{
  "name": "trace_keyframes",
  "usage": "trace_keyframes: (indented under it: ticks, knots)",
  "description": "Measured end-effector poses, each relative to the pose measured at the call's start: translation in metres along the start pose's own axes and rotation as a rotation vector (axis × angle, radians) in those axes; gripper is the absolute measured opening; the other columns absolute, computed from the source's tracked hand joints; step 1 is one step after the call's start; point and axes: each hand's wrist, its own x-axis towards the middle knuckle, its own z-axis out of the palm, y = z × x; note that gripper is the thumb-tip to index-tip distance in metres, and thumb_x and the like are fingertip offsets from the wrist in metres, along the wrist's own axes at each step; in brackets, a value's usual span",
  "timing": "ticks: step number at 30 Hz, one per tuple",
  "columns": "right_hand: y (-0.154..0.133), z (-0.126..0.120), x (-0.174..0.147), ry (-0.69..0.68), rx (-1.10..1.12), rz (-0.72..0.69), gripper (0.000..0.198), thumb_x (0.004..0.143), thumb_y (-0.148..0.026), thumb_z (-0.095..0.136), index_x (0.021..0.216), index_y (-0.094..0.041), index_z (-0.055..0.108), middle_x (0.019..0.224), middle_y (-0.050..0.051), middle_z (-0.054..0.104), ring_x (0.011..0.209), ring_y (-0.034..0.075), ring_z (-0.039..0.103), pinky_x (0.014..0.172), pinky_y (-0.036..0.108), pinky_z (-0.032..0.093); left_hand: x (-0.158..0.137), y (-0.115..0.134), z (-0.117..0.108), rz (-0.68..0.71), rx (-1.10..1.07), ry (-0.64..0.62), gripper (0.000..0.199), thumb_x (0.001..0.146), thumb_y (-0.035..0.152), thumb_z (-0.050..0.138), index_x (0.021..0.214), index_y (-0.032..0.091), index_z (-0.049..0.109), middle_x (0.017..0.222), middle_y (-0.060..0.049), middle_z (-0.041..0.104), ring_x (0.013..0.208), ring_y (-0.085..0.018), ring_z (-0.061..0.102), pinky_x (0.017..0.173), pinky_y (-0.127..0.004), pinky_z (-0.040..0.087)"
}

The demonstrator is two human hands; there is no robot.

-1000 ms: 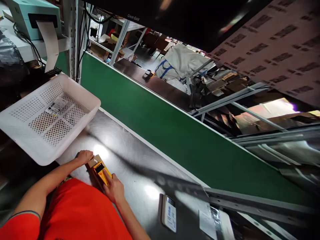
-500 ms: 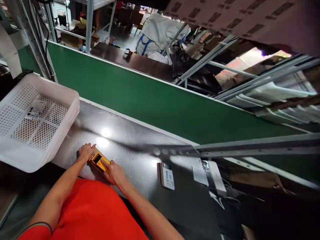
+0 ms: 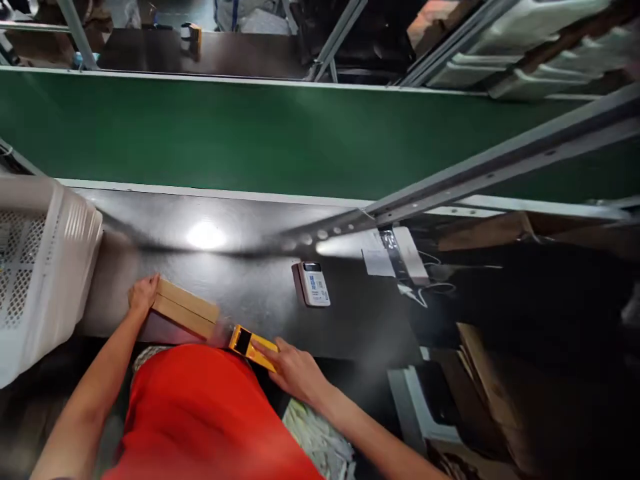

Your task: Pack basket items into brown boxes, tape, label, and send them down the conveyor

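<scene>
My left hand (image 3: 143,293) is closed on the left end of a long brown cardboard box (image 3: 185,308), which lies at a slant near the metal table's front edge. A seam runs along the top of the box. In my right hand (image 3: 300,373) is a yellow tape dispenser (image 3: 255,348) with a dark window, gripped from its right end. The dispenser is just off the box's right end, and a blurred, see-through strip, seemingly tape, spans the gap between them. The undersides of both hands are hidden.
A white perforated basket (image 3: 75,247) stands at the left. A phone-like device (image 3: 314,283) lies on the metal table (image 3: 250,287), right of centre. Behind runs a green belt (image 3: 225,140). A metal bar (image 3: 480,170) slants across the right, above papers and cables.
My right hand has drawn the tape dispenser rightward off the box, uncovering its top. My left hand stays at the box's left end. The view has turned and shifted right.
</scene>
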Motion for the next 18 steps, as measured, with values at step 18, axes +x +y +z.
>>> trace_keyframes:
  ticks: [18]
  knots:
    - [-0.016,0.006,0.038,0.128,0.077,0.005,0.066,0.089,-0.028,0.069,0.153,-0.036,0.056,0.124,0.015,0.068,0.101,0.031,0.070,0.082,0.036,0.053,-0.044,0.070,0.029,1.278,0.289,-0.203,0.084,0.096,0.066,0.055,0.164,0.020,0.038,0.174,-0.016,0.031,0.162,-0.038,0.022,0.132,-0.057,0.004]
